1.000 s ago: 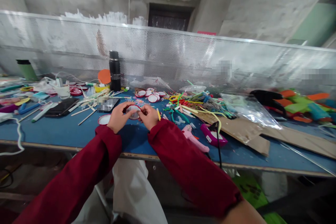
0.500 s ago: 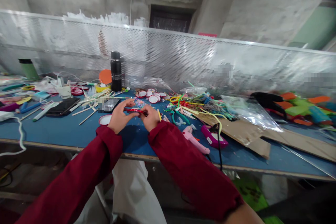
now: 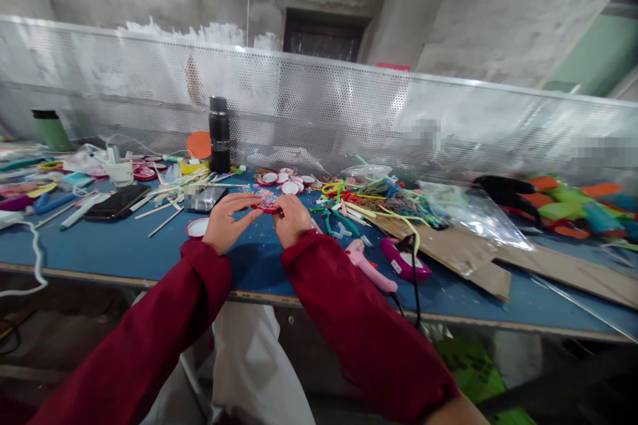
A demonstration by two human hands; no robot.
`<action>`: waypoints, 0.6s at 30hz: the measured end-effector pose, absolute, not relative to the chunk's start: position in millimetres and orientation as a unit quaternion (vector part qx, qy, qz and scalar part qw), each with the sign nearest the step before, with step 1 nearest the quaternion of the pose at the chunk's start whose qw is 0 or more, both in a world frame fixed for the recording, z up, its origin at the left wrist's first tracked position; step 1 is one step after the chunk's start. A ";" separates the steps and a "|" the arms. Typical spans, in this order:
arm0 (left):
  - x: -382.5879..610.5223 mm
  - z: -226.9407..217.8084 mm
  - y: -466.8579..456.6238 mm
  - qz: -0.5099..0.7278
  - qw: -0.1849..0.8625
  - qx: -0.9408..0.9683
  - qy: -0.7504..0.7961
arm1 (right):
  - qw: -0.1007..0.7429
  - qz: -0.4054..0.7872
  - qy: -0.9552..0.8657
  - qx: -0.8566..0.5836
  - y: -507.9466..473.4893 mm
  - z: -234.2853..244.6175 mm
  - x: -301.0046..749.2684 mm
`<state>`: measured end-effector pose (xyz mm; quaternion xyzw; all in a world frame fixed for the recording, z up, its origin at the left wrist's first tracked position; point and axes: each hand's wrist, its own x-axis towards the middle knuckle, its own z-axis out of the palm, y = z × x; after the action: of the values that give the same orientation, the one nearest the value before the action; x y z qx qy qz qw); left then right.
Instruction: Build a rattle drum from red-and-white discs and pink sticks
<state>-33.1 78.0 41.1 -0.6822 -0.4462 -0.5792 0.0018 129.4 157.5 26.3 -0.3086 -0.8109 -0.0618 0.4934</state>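
Observation:
Both my hands meet over the blue table (image 3: 124,249), just past its near edge. My left hand (image 3: 225,222) and my right hand (image 3: 292,219) pinch the two sides of a small red-rimmed round lid (image 3: 268,207), held nearly flat with its coloured face up. The fingers of both hands are closed on its rim. Another red-rimmed white lid (image 3: 197,228) lies on the table just left of my left hand. Several more such lids (image 3: 288,181) sit in a group beyond my hands.
A black flask (image 3: 218,135) stands at the back by the perforated metal screen (image 3: 349,113). A black phone (image 3: 117,202) and sticks lie left. Pink glue guns (image 3: 389,262), pipe cleaners (image 3: 369,199), cardboard (image 3: 478,252) and a plastic bag (image 3: 463,209) lie right.
The lid stood upright facing me a second ago; it has been tipped over to lie nearly flat between my fingers. My hands stayed in the same spot.

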 end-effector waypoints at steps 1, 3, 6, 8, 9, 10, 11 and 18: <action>-32.9 40.7 78.0 -0.581 -0.017 -0.679 -0.448 | 0.486 -0.077 -0.810 -0.317 157.2 26.9 129.9; -32.4 39.5 78.6 -0.586 -0.052 -0.673 -0.448 | 0.473 -0.099 -0.809 -0.336 155.5 28.9 131.0; -32.0 37.6 80.0 -0.593 -0.077 -0.667 -0.445 | 0.445 -0.117 -0.825 -0.329 151.7 33.0 132.7; -31.8 37.1 80.4 -0.599 -0.081 -0.662 -0.443 | 0.428 -0.129 -0.840 -0.308 149.2 35.2 133.6; -31.7 37.3 80.3 -0.601 -0.084 -0.661 -0.441 | 0.423 -0.137 -0.843 -0.302 148.0 35.8 133.9; -31.5 37.7 80.0 -0.602 -0.086 -0.660 -0.440 | 0.420 -0.144 -0.843 -0.302 147.1 36.1 134.0; -31.3 38.2 79.5 -0.603 -0.089 -0.660 -0.438 | 0.418 -0.152 -0.842 -0.305 146.3 36.2 134.1; -31.3 40.3 78.2 -0.607 -0.108 -0.659 -0.430 | 0.408 -0.182 -0.837 -0.317 144.6 35.0 133.5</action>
<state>-31.3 78.2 40.3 -0.6593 -0.4299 -0.6073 -0.1078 133.5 144.6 35.0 -0.3173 -0.8367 -0.1817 0.4077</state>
